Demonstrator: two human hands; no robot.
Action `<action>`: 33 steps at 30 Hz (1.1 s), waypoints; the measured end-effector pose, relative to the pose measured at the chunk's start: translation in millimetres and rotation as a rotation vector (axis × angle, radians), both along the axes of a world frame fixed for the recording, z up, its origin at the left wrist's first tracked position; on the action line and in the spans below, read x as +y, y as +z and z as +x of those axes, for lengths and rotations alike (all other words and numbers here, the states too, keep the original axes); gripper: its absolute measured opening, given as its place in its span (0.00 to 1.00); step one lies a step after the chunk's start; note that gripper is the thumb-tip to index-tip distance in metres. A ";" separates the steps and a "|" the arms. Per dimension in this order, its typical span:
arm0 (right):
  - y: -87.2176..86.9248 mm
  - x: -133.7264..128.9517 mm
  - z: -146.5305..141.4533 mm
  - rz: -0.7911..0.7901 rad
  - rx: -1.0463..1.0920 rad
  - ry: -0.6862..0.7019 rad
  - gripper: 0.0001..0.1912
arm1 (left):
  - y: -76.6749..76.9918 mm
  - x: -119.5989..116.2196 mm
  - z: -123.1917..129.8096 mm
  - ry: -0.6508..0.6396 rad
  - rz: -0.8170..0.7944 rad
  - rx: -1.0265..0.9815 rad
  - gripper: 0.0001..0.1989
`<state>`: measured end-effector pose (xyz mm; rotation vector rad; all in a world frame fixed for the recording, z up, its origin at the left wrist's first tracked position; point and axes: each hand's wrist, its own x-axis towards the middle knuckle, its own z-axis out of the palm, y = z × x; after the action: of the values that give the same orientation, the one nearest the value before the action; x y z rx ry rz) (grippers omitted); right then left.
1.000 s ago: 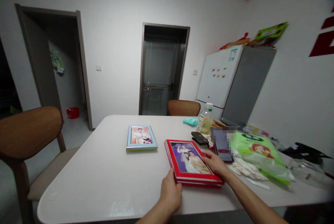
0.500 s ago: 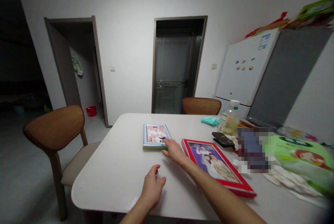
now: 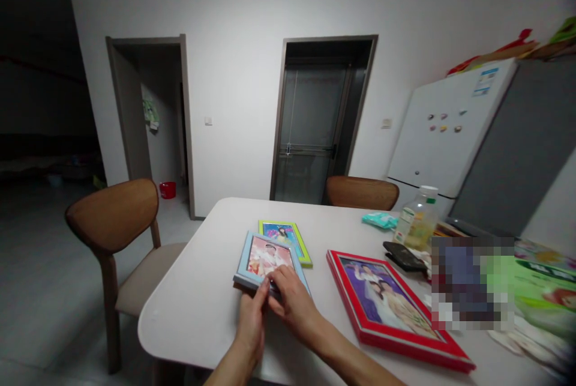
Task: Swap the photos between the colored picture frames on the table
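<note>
The blue frame (image 3: 266, 256) has shifted toward me, uncovering the green frame (image 3: 286, 233) beyond. My left hand (image 3: 251, 317) and right hand (image 3: 293, 301) seem to grip its near edge, fingers partly hidden. Leftward, the table (image 3: 191, 308) runs to its rounded edge.

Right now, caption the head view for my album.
Left hand and right hand hold a blue photo frame; green frame beyond, red frame alongside.

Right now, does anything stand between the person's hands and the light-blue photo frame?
Nothing visible does: the left hand and right hand both touch the light-blue photo frame at its near edge. The lime-green photo frame lies beyond it, and the red photo frame to the right.
</note>
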<state>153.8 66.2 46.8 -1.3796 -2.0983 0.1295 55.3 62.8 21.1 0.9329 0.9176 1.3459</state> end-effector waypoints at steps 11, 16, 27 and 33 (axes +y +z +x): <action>35.9 -50.2 12.7 -0.479 1.441 0.045 0.27 | 11.3 -63.6 -21.3 -0.032 0.651 0.803 0.25; 21.3 -57.4 35.2 -0.618 1.319 -0.064 0.33 | -21.2 -74.3 -15.8 -0.132 0.938 1.277 0.29; -41.2 -48.9 69.5 -0.333 0.275 -0.395 0.26 | -16.1 -82.4 -38.4 -0.238 0.859 1.497 0.20; -39.3 -41.8 64.5 -0.195 -0.001 -0.322 0.19 | -19.4 -82.5 -48.1 -0.207 0.795 1.399 0.14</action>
<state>218.3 24.4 7.5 -1.8141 -1.8739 0.2047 7.2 -19.7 1.7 2.6583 1.1979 0.7012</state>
